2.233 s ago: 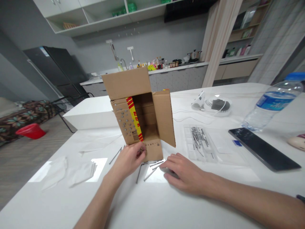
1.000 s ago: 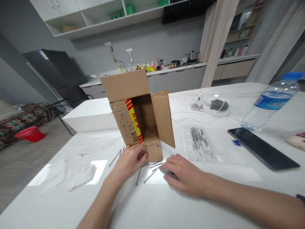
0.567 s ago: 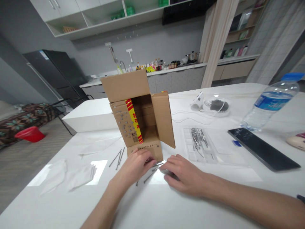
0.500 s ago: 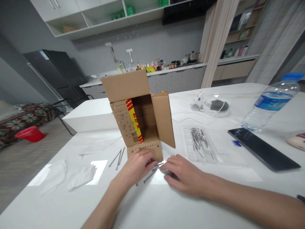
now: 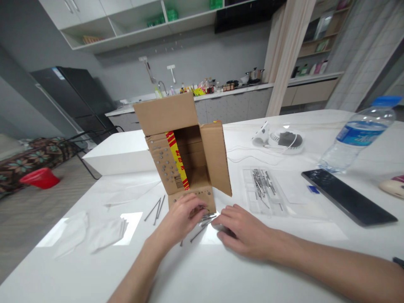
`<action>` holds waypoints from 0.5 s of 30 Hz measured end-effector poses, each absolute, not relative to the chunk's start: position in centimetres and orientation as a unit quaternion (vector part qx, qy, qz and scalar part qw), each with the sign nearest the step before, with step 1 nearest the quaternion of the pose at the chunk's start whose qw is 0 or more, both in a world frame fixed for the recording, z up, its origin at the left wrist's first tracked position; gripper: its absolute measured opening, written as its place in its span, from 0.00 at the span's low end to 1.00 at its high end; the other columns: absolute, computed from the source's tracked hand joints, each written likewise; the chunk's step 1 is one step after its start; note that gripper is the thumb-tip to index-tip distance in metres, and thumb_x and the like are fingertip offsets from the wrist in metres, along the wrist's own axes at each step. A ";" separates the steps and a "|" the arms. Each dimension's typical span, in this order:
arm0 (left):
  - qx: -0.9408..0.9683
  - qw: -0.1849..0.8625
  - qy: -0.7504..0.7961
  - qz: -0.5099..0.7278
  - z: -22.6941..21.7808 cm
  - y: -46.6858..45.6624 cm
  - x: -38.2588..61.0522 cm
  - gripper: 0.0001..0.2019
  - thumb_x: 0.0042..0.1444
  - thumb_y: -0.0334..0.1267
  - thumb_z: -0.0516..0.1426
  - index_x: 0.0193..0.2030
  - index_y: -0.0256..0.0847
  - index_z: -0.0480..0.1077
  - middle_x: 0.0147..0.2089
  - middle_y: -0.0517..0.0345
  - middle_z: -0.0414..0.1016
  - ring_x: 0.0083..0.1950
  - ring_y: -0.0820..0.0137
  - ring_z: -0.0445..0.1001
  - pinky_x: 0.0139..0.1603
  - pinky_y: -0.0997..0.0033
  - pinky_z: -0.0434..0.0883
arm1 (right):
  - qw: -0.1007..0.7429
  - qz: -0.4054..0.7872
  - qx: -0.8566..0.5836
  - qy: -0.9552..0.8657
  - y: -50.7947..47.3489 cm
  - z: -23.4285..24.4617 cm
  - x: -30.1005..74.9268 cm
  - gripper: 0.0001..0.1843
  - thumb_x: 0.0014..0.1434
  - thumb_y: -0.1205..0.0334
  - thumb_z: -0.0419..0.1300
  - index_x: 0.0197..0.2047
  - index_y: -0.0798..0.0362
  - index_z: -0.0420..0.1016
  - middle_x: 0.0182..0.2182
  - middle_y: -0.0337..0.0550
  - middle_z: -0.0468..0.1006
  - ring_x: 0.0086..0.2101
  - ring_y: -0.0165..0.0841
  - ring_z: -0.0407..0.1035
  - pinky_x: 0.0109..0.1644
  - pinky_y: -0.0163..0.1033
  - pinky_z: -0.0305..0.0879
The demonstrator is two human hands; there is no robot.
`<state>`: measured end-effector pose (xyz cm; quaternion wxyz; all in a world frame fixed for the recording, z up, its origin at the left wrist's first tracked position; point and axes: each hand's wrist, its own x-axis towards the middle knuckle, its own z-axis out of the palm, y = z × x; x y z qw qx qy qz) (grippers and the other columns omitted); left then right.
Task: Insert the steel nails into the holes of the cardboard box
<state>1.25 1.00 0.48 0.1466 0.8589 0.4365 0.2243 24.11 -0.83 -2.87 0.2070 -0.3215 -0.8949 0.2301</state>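
An open cardboard box (image 5: 189, 160) lies on its side on the white table (image 5: 221, 273), with nail heads studding its left flap. Its lower flap (image 5: 206, 198) has a row of small holes. My left hand (image 5: 181, 216) is right in front of that flap, fingers curled and pinched on a nail from the loose nails (image 5: 196, 232) lying there. My right hand (image 5: 243, 229) rests flat on the table beside them, fingers stretched out, empty. Two more nails (image 5: 156, 209) lie to the left of the box.
A clear plastic tray (image 5: 280, 198) holding several nails sits right of the box. Beyond it are a black tablet (image 5: 347, 195), a water bottle (image 5: 360, 136) and a white device with cable (image 5: 284, 139). Folded white tissues (image 5: 94, 231) lie at the left.
My left hand left the lower flap's left end, dropped onto the loose nails and closed its fingers there. Two nails now show left of the box. My right hand stayed put.
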 end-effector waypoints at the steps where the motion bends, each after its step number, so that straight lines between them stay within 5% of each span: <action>1: 0.858 0.155 0.434 0.225 0.5 1.0 1.3 0.04 0.63 0.32 0.58 0.40 0.41 0.75 0.38 0.57 0.77 0.41 0.67 0.75 0.42 0.67 0.72 | 0.207 0.230 -0.322 -0.895 -0.8 -2.9 24.1 0.09 0.64 0.67 0.57 0.45 0.54 0.75 0.37 0.45 0.77 0.40 0.37 0.69 0.48 0.44 0.60; 8: 0.857 0.168 0.407 0.268 1.0 0.6 1.3 0.06 0.63 0.31 0.56 0.40 0.42 0.76 0.38 0.56 0.75 0.38 0.70 0.75 0.39 0.70 0.73 | 0.206 0.228 -0.324 -0.895 -0.9 -2.8 24.1 0.09 0.64 0.67 0.56 0.46 0.54 0.75 0.37 0.45 0.76 0.40 0.37 0.68 0.48 0.44 0.59; 15: 0.856 0.059 0.415 0.302 0.7 1.0 0.4 0.09 0.64 0.30 0.55 0.43 0.41 0.77 0.41 0.53 0.77 0.42 0.67 0.76 0.42 0.67 0.73 | 0.208 0.229 -0.324 -0.894 -0.9 -3.0 24.2 0.10 0.64 0.67 0.56 0.46 0.54 0.76 0.36 0.44 0.76 0.39 0.37 0.68 0.48 0.44 0.59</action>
